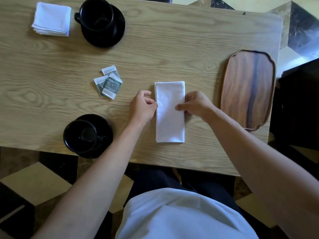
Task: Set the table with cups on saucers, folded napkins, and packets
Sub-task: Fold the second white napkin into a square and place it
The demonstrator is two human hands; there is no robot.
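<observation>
Two hands on one white napkin (170, 112) folded long, left hand (142, 106) pinching its edge, right hand (195, 105) gripping opposite edge

Soft, even daylight on the table (172, 40); wide-angle bending at edges, slight overall softness.

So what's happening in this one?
A person is setting a wooden table. Both hands, left and right, pinch the long edges of a white napkin folded into a strip. Another napkin, folded square, lies at the far left by a black cup on a saucer. A second cup and saucer sits near, packets mid-table, a wooden tray at right.
</observation>
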